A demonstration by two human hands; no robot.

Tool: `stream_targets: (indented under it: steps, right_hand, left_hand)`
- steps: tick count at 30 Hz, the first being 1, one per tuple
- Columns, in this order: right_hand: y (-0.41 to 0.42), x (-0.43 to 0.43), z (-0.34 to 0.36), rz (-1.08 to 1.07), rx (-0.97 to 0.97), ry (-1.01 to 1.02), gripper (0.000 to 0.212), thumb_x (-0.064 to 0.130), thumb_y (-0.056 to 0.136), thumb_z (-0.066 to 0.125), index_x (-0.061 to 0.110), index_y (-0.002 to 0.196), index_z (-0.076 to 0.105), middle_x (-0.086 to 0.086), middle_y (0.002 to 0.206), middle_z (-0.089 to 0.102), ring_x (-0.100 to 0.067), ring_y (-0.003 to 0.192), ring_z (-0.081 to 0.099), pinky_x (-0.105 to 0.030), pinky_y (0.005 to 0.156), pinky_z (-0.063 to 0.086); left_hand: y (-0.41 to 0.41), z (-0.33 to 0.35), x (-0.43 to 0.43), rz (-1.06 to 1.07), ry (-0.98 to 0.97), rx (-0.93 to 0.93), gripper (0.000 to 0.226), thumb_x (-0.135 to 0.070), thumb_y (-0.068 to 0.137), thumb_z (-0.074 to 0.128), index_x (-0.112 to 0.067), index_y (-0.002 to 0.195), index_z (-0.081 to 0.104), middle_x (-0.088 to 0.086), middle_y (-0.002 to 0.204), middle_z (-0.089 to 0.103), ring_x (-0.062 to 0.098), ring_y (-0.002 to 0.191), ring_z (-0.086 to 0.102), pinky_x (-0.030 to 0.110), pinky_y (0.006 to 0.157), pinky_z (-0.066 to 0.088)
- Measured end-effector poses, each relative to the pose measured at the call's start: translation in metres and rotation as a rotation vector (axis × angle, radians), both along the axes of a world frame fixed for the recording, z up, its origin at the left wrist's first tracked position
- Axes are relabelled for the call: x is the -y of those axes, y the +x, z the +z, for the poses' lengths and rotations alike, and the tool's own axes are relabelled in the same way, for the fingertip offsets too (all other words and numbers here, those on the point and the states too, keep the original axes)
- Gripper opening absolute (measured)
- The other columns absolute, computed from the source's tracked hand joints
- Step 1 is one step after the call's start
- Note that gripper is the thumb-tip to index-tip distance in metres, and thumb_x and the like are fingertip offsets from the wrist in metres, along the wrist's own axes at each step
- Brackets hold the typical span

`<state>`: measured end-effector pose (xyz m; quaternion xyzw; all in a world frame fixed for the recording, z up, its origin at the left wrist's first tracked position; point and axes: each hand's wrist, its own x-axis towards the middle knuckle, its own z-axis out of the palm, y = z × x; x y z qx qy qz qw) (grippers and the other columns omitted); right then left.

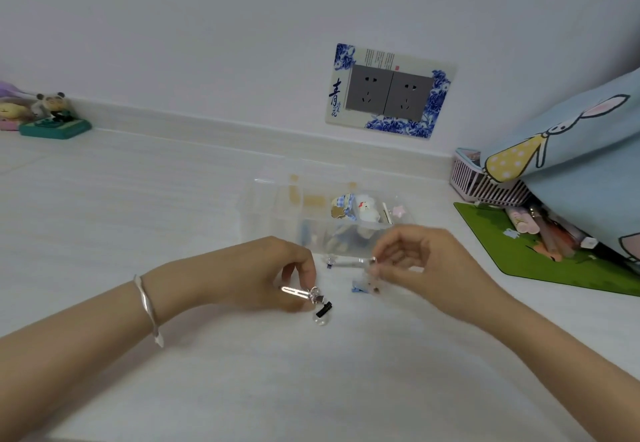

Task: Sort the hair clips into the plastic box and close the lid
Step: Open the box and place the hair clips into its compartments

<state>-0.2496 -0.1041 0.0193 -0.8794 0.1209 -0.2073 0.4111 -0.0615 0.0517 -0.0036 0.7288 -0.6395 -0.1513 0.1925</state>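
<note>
A clear plastic box [266, 213] stands open at the middle of the white table, with several hair clips [360, 207] lying in its right part. My left hand [273, 271], with a silver bangle on the wrist, pinches a silver hair clip [298, 293] just in front of the box. A small black clip [323, 309] and a clear round piece lie right under it. My right hand [415, 261] holds one end of a thin silver clip [349, 262] close to the box's front wall. A light blue clip [360, 287] rests on the table below that hand.
A green mat [485, 233] with pens lies at the right, behind it a pink basket [467, 178] and a blue cartoon-print cloth [571, 150]. Small figurines [52, 115] stand at the far left by the wall. A double wall socket [389, 93] is above the box.
</note>
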Motion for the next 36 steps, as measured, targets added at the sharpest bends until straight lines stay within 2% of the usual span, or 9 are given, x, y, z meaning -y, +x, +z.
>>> stream_targets:
  steps: [5,8,11,14,17,20,25,31,36]
  right_hand:
    - [0.049,0.013,0.039,-0.097,0.200,-0.071,0.006,0.015,0.077,0.074,0.017,0.082,0.075,0.002,0.079,0.074,-0.012,0.071,0.068,-0.020,0.071,0.054]
    - [0.086,0.030,0.047,-0.076,0.075,-0.247,0.009,0.023,0.082,0.071,0.018,0.086,0.076,0.006,0.081,0.074,-0.013,0.078,0.066,-0.023,0.072,0.051]
    - [0.112,0.038,0.041,0.035,-0.110,-0.307,0.012,0.027,0.082,0.070,0.018,0.088,0.077,0.007,0.086,0.075,-0.006,0.081,0.065,-0.010,0.072,0.045]
    - [0.121,0.037,0.031,0.104,-0.230,-0.306,0.011,0.030,0.082,0.070,0.023,0.086,0.077,0.005,0.090,0.076,-0.013,0.082,0.068,-0.021,0.072,0.052]
    - [0.121,0.036,0.028,0.087,-0.218,-0.247,0.015,0.032,0.084,0.068,0.021,0.087,0.076,0.000,0.093,0.075,-0.015,0.067,0.067,-0.019,0.050,0.049]
    - [0.117,0.038,0.029,0.026,-0.132,-0.301,0.019,0.034,0.088,0.062,0.022,0.091,0.076,0.006,0.094,0.074,-0.010,0.085,0.067,-0.014,0.065,0.048]
    - [0.104,0.023,0.042,0.085,0.059,0.060,0.025,0.031,0.093,0.052,0.016,0.096,0.072,0.003,0.093,0.075,-0.009,0.084,0.069,-0.019,0.076,0.051]
    - [0.106,0.019,0.040,0.064,0.147,0.183,0.017,0.018,0.077,0.075,0.015,0.094,0.072,-0.002,0.087,0.075,-0.016,0.077,0.072,-0.024,0.072,0.057]
    - [0.109,0.026,0.037,0.024,0.251,0.218,0.013,0.011,0.075,0.076,0.014,0.086,0.071,-0.001,0.081,0.073,-0.005,0.075,0.069,-0.014,0.072,0.053]
  left_hand:
    - [0.002,0.000,0.004,-0.021,-0.042,-0.121,0.009,-0.032,0.078,0.072,-0.027,0.083,0.066,-0.016,0.070,0.062,0.001,0.060,0.049,0.009,0.053,0.036]
    - [0.005,-0.002,0.006,0.010,-0.107,-0.180,0.007,-0.029,0.078,0.073,-0.023,0.081,0.071,-0.015,0.065,0.065,0.002,0.058,0.052,0.010,0.054,0.037]
    - [0.011,0.005,0.006,0.076,-0.229,-0.286,0.004,-0.022,0.078,0.074,-0.019,0.081,0.075,-0.016,0.061,0.068,-0.001,0.057,0.057,0.010,0.057,0.040]
    - [0.017,0.012,0.005,0.139,-0.329,-0.431,0.006,-0.017,0.079,0.073,-0.013,0.081,0.076,-0.002,0.069,0.074,0.002,0.055,0.058,0.014,0.056,0.047]
    - [0.021,0.016,0.004,0.221,-0.398,-0.543,0.004,-0.014,0.079,0.071,-0.013,0.080,0.076,0.001,0.071,0.075,0.006,0.051,0.058,0.018,0.054,0.050]
    - [0.025,0.019,0.004,0.272,-0.424,-0.636,0.007,-0.011,0.081,0.068,-0.011,0.083,0.075,0.005,0.074,0.075,0.009,0.051,0.059,0.019,0.053,0.051]
    - [0.029,0.031,0.010,0.327,-0.496,-0.749,0.010,-0.011,0.083,0.065,-0.006,0.089,0.072,0.005,0.081,0.076,0.010,0.056,0.065,0.018,0.055,0.053]
    - [0.035,0.040,0.028,0.371,-0.577,-0.725,0.010,-0.017,0.082,0.068,-0.007,0.082,0.068,0.006,0.080,0.076,0.013,0.059,0.068,0.019,0.055,0.054]
    - [0.037,0.028,0.039,0.378,-0.646,-0.423,0.009,-0.028,0.080,0.071,-0.020,0.084,0.071,-0.005,0.082,0.076,0.003,0.076,0.068,0.016,0.073,0.050]
